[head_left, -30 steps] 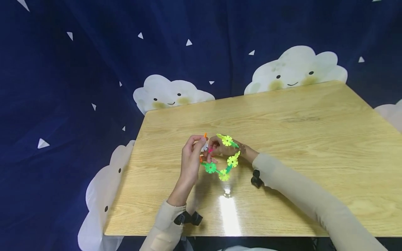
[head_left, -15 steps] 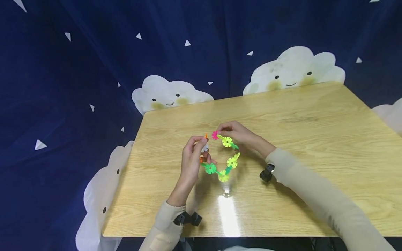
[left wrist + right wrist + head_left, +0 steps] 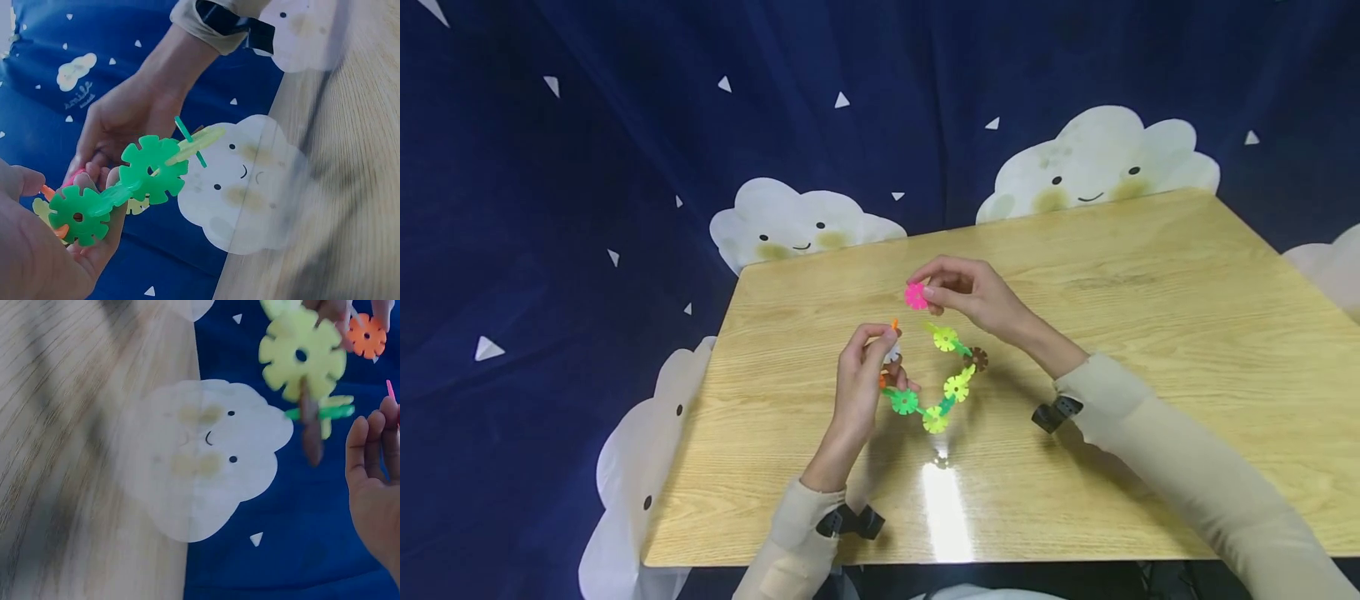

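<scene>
My left hand (image 3: 859, 375) grips one end of a curved chain of slotted plastic snowflake discs, held above the table. A white disc (image 3: 892, 354) and an orange disc (image 3: 895, 323) show at its fingers. From there the chain curves through a green disc (image 3: 904, 402), a yellow disc (image 3: 956, 387) and a brown disc (image 3: 976, 359) to its far end. Beyond that end, my right hand (image 3: 973, 292) pinches a separate pink disc (image 3: 915, 296) between thumb and fingers. In the left wrist view, green discs (image 3: 153, 169) stand nearest; the left fingers partly hide the chain's end.
A wooden table (image 3: 1112, 333) lies beneath both hands, with a bright light reflection (image 3: 947, 512) near its front edge. Behind it and on the left hangs a dark blue curtain (image 3: 647, 150) printed with white clouds and triangles.
My right hand has drawn back from beside the left fingers, past the chain toward the table's far side, carrying the pink disc. The left hand and chain have hardly moved.
</scene>
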The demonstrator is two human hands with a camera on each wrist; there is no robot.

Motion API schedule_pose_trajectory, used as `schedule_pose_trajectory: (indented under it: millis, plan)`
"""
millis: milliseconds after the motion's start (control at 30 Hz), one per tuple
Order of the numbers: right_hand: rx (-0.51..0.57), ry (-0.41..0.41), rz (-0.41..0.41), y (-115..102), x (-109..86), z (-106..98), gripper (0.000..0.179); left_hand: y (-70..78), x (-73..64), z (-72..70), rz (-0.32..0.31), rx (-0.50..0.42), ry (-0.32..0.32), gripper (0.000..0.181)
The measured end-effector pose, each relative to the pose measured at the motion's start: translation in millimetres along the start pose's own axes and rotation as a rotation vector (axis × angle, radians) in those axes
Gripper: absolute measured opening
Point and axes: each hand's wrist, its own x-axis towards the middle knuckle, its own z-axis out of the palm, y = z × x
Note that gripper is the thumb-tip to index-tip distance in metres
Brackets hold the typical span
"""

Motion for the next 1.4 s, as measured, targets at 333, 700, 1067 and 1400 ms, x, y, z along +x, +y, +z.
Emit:
schedule_pose_trajectory:
  millis: [333, 700, 1067, 1400]
  plan:
    - [-0.051, -0.031, -0.016, -14.0, -8.3, 16.7, 0.020, -3.9, -3.5, 4.0, -0.008, -0.004, -0.015, 0.029]
    - [-0.075, -0.047, -0.031, -34.9, -12.6, 21.7, 0.017, -5.1, -3.3, 5.4, 0.014, -0.022, -0.036, 0.034]
    - [-0.065, -0.049, -0.072, -39.6, -9.8, 25.3, 0.014, -3.7, -4.2, 5.9, 0.051, 0.005, -0.029, 0.029]
    - [-0.060, -0.098, -0.080, -32.4, -5.9, 24.0, 0.014, -4.3, -5.2, 6.0, 0.078, -0.028, -0.041, 0.030]
